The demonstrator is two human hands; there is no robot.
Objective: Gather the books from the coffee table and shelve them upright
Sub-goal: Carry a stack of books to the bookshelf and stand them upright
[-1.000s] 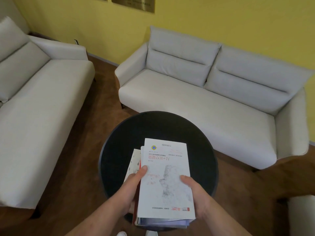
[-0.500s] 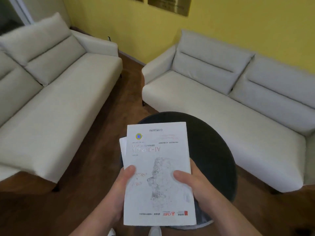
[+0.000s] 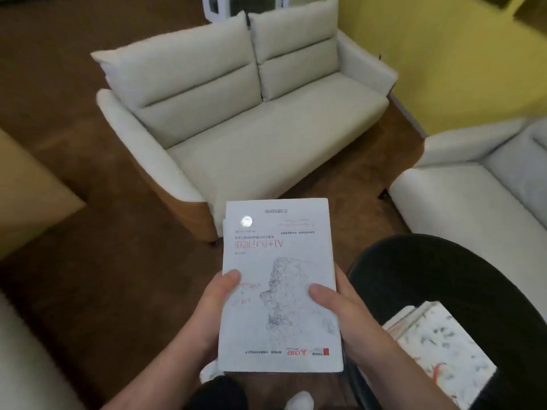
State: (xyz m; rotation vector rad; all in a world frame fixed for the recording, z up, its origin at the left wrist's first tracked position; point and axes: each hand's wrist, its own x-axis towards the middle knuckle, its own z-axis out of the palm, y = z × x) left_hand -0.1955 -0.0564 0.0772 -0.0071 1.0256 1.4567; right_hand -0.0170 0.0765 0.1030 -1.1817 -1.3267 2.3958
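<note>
Just off the bench [image 3: 429,276], left hand [image 3: 213,309] and right hand [image 3: 340,315] both grip the book stack [image 3: 281,291], thumbs on top.

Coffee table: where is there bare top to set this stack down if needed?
The coffee table is bare across its far and left parts, between its rim and the patterned books. Its near right part is crowded by those books. The sofa seat ahead is bare too. The left hand and right hand grip the white stack.
</note>
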